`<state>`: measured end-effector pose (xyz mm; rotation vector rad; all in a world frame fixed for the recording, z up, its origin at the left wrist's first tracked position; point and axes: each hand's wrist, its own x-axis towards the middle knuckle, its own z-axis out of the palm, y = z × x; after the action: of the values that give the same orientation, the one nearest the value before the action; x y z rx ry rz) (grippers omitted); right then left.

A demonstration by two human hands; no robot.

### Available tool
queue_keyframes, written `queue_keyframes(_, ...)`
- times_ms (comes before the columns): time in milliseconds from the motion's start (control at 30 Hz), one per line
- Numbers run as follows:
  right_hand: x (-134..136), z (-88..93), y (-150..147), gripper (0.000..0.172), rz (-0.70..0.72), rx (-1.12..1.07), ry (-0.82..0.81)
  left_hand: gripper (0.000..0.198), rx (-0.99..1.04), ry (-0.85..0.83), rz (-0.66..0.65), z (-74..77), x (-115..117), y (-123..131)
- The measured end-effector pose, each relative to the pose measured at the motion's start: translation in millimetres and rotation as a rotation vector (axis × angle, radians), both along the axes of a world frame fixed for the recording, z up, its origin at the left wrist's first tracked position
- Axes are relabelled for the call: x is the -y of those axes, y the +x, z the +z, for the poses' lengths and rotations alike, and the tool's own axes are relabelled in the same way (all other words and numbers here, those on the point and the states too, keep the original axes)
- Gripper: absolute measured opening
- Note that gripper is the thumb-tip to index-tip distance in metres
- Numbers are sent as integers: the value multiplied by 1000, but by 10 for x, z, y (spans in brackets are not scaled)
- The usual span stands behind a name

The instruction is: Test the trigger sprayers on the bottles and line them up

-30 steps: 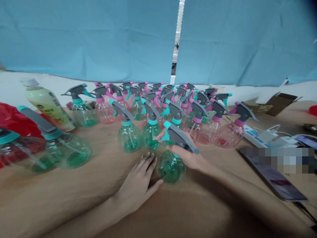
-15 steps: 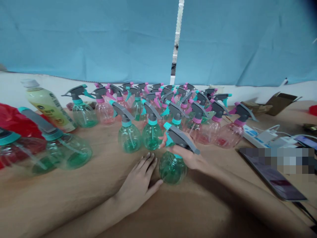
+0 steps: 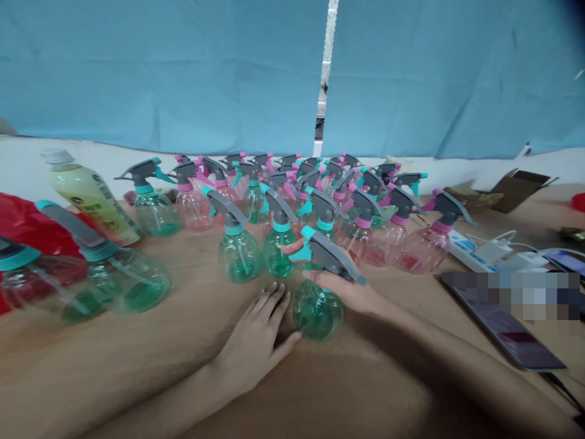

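Observation:
A green spray bottle (image 3: 317, 311) with a grey and teal trigger head (image 3: 329, 255) stands on the brown table (image 3: 137, 366) near the middle. My right hand (image 3: 347, 288) is wrapped round its neck and trigger, fingers curled on the far side. My left hand (image 3: 258, 338) lies flat on the table beside the bottle's base, fingers stretched out, thumb touching the bottle. Behind stands a dense cluster of several green and pink spray bottles (image 3: 320, 207).
Two larger green spray bottles (image 3: 123, 274) and a red bag (image 3: 27, 225) are at the left, with a yellow drink bottle (image 3: 89, 195) behind. At the right lie a white power strip (image 3: 479, 253), a phone (image 3: 507, 329) and cardboard boxes (image 3: 516, 189). A blue curtain hangs behind.
The trigger head in my right hand has tipped slightly, and my fingers shifted round it. My left hand has stayed in place.

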<state>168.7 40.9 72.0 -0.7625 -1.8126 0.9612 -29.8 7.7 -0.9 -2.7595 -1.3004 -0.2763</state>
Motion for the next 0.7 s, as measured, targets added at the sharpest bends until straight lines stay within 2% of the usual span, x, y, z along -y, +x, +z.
queue_keyframes(100, -10, -1, -6, 41, 125, -114, -22, 64, -4, 6, 1, -9, 0, -4)
queue_keyframes(167, -24, -24, -3, 43, 159, -144, -40, 64, 0, 12, 0, -13, -3, -8)
queue_keyframes(500, -53, -121, 3, 44, 143, -136, -73, 63, 25, 21, -5, -33, -17, -16)
queue_keyframes(700, -33, -49, 13, 41, 186, -142, -81, 62, 40, 10, -10, -30, -10, -17)
